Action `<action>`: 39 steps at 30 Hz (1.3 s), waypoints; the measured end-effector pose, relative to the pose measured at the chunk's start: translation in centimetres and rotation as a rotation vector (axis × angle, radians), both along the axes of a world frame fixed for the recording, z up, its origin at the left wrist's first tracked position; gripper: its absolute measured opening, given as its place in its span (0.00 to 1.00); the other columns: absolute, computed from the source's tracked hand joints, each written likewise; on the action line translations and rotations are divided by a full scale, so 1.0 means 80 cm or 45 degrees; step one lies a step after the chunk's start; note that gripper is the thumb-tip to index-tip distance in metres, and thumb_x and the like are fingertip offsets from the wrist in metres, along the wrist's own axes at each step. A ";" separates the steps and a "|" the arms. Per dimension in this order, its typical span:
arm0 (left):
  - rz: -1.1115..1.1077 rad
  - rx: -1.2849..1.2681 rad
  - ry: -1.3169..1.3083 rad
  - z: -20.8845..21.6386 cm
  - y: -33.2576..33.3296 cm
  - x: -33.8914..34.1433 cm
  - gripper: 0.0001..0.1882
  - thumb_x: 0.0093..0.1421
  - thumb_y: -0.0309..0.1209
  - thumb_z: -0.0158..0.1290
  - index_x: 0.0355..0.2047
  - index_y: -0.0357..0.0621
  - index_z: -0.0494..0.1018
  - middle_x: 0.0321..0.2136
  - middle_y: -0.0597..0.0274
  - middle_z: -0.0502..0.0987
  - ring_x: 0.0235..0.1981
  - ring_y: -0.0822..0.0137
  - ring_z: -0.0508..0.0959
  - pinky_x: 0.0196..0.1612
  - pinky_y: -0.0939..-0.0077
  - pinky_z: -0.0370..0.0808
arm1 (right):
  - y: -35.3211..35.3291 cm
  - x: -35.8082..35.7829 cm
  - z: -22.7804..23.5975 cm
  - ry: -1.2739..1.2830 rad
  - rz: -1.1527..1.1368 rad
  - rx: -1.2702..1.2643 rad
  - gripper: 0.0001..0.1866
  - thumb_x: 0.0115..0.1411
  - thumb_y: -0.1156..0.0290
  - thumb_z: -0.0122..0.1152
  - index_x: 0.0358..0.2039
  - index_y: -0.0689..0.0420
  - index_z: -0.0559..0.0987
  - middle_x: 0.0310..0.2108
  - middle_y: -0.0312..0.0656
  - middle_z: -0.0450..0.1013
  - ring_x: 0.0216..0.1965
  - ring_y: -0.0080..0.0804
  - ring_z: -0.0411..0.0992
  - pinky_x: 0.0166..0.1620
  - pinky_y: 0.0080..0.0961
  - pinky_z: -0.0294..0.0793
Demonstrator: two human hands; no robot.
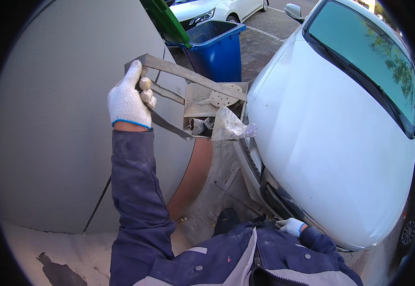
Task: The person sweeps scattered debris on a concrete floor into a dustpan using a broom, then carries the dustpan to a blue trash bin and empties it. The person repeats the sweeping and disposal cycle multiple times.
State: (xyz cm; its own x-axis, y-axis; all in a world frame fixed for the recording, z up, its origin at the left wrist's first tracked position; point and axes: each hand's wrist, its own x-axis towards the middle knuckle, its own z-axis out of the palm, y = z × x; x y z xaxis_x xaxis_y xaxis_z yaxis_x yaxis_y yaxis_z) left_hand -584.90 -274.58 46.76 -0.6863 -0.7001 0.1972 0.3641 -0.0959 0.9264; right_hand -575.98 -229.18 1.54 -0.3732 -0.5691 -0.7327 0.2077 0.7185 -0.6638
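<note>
My left hand (132,97), in a white knitted glove, is raised and closed round the metal frame handle of a worn dustpan (188,76). Rubbish lies in the pan: a round sanding disc (224,95) with holes, a crumpled whitish plastic scrap (231,125) that sticks out over the edge, and a rolled greyish piece (199,126). My right hand (291,227), also gloved, is low by my body near the car's bumper. Its fingers look curled at the end of a thin dark rod (238,197) that slants down toward the ground; the grip is partly hidden.
A blue wheeled bin (217,52) with its green lid (167,21) swung back stands ahead. A white car (331,128) is close on the right. A grey curved wall (74,95) with a reddish base (193,178) fills the left. Another white car (207,10) is parked beyond.
</note>
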 end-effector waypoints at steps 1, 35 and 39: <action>-0.086 -0.001 0.026 -0.031 -0.047 -0.093 0.13 0.67 0.37 0.58 0.34 0.39 0.76 0.19 0.67 0.72 0.12 0.78 0.63 0.16 0.80 0.60 | -0.037 -0.050 -0.033 -0.026 -0.084 0.001 0.30 0.58 0.61 0.62 0.62 0.53 0.76 0.26 0.41 0.76 0.24 0.30 0.74 0.27 0.31 0.74; -0.384 -0.300 -0.232 -0.041 -0.484 -1.215 0.20 0.66 0.45 0.58 0.19 0.55 0.66 0.12 0.76 0.63 0.08 0.75 0.58 0.14 0.78 0.55 | -0.355 -0.184 -0.157 -0.741 -1.719 0.428 0.02 0.57 0.74 0.65 0.30 0.57 0.81 0.20 0.41 0.75 0.19 0.36 0.74 0.24 0.32 0.72; -0.265 -0.605 -0.164 0.033 -0.668 -1.715 0.22 0.59 0.47 0.64 0.17 0.47 0.73 0.13 0.69 0.70 0.10 0.71 0.66 0.17 0.74 0.63 | -0.615 -0.718 -0.102 -0.700 -1.782 0.349 0.02 0.57 0.74 0.65 0.30 0.57 0.81 0.20 0.41 0.75 0.18 0.36 0.73 0.23 0.32 0.71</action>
State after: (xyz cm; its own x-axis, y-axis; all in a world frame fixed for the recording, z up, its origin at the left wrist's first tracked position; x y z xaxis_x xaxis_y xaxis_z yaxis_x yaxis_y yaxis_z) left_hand -722.13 -328.06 49.37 -0.8408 -0.4004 0.3643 0.2624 0.2872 0.9212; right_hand -633.39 -278.37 -6.60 -0.1343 0.1702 -0.9762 0.9711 -0.1735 -0.1638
